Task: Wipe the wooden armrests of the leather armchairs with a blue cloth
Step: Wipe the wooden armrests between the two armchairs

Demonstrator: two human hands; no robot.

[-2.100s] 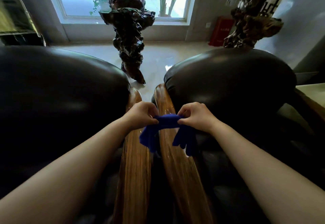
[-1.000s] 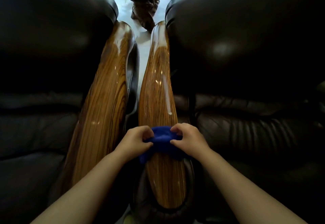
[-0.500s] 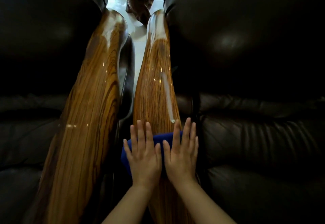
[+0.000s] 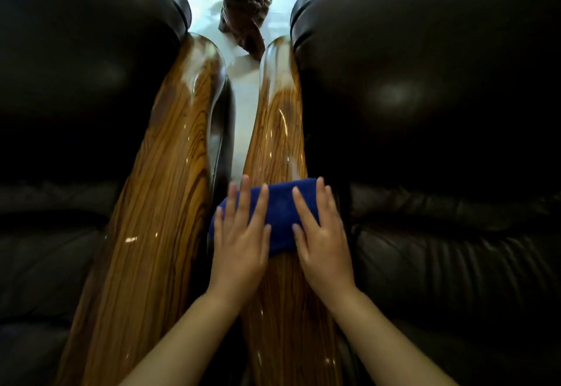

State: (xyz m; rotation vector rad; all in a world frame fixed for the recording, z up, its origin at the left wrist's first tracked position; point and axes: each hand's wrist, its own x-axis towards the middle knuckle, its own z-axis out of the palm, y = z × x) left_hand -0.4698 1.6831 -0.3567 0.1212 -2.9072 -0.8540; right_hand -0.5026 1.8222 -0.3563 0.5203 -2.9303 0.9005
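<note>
Two glossy striped wooden armrests run side by side away from me: the left armrest (image 4: pixel 158 197) and the right armrest (image 4: pixel 279 130). A folded blue cloth (image 4: pixel 280 212) lies across the right armrest at mid-length. My left hand (image 4: pixel 243 234) presses flat on the cloth's left end, fingers spread. My right hand (image 4: pixel 321 234) presses flat on its right end. Neither hand grips the cloth; both palms lie on top of it.
A dark leather armchair back and seat (image 4: pixel 76 82) flanks the left armrest, another (image 4: pixel 425 82) flanks the right one. A narrow gap with pale floor (image 4: pixel 243 106) separates the armrests. A dark gnarled wood sculpture (image 4: pixel 243 6) stands on the floor beyond.
My hands went from pinching the cloth to lying flat on it. Since half a second ago they have spread apart, showing more cloth, and slid a little farther along the right armrest.
</note>
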